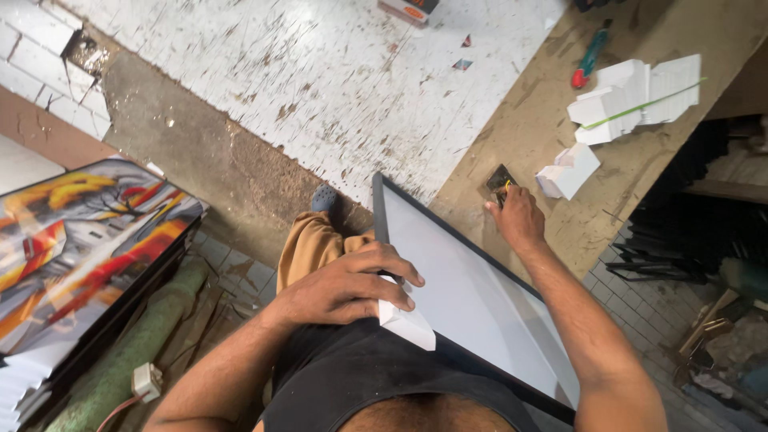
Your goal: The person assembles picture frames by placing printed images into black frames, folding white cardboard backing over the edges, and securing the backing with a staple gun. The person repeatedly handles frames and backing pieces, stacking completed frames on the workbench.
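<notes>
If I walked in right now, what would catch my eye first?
Probably the bright orange and red painting leaning at the far left. In the middle, the person's left hand presses a white cardboard corner onto a black-framed white panel. Their right hand reaches to a small dark object on the brown worktable, near stacked white corners.

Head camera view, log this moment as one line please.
left hand: pressing white cardboard corner piece onto black picture frame | right hand: on small dark object on workbench
</notes>
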